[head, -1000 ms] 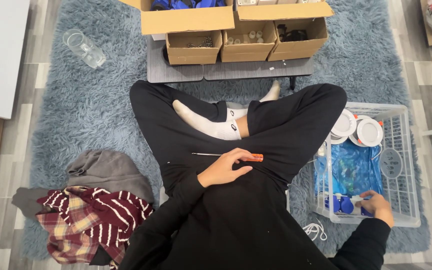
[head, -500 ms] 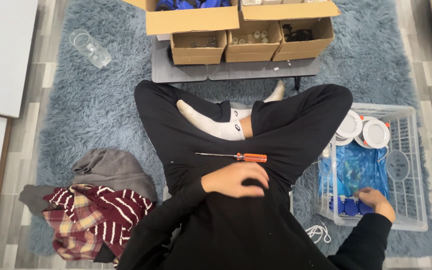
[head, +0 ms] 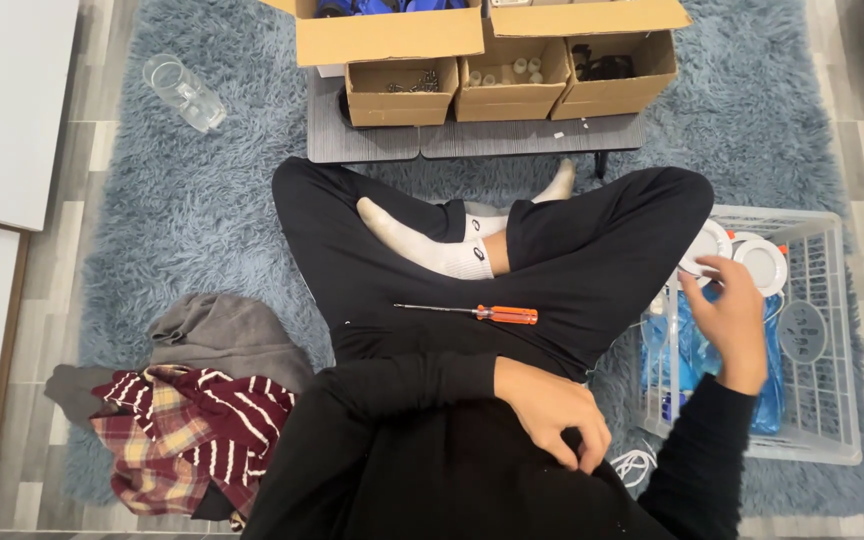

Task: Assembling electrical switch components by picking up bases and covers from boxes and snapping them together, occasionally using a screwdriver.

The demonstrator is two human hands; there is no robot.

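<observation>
I sit cross-legged on a rug in black clothes. An orange-handled screwdriver lies loose across my lap. My left hand rests lower on my lap, apart from the screwdriver, its fingers curled together; I cannot see anything in them. My right hand reaches into the white wire basket beside my right knee, and its fingertips grip the edge of a white round light fitting. A second round fitting lies next to it. A blue plastic bag lies under my hand.
A low grey table ahead carries three open cardboard boxes of small parts. A glass jar lies on the blue shaggy rug. Grey and plaid clothes are heaped at my left. A white cable lies by the basket.
My right hand has moved from the basket's near corner up to the round fittings at its far end. My left hand has drawn back from the screwdriver toward my body.
</observation>
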